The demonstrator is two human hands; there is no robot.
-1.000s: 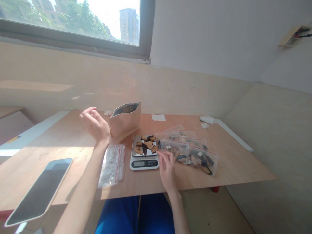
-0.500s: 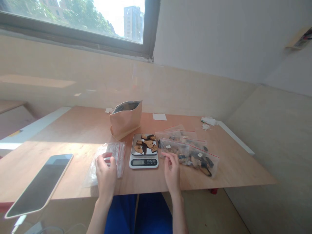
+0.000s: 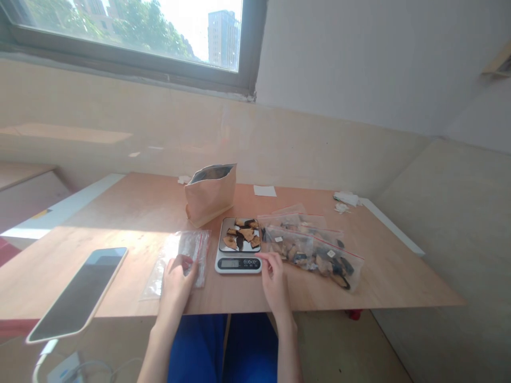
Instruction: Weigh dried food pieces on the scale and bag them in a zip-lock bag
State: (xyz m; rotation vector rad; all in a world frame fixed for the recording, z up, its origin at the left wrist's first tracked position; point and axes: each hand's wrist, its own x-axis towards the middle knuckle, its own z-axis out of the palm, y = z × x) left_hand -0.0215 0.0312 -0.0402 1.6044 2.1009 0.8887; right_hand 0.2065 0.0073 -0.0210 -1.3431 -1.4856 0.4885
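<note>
My left hand (image 3: 178,279) is over a stack of clear zip bags (image 3: 181,243) with red seal lines. Its fingers are bent, and a gap shows between thumb and forefinger; whether they touch the top bag is hard to tell. At the right front corner of a digital kitchen scale (image 3: 238,264) is my right hand (image 3: 275,276), with its fingers reaching towards the buttons and nothing visible in them. On the scale's metal plate lie several dried brown slices with dark edges (image 3: 247,234). Filled zip bags (image 3: 327,260) of similar pieces overlap right of the scale.
Behind the scale a brown paper pouch (image 3: 211,194) stands with its top open. A phone (image 3: 80,295) on a charging cable lies at the left front edge. White paper (image 3: 265,191) and crumpled tissue (image 3: 345,199) are along the back of the wooden table (image 3: 399,276).
My left hand has come down over the clear bags. My right hand has moved left to the scale's front corner. The scale's display now shows digits, and the view has shifted slightly.
</note>
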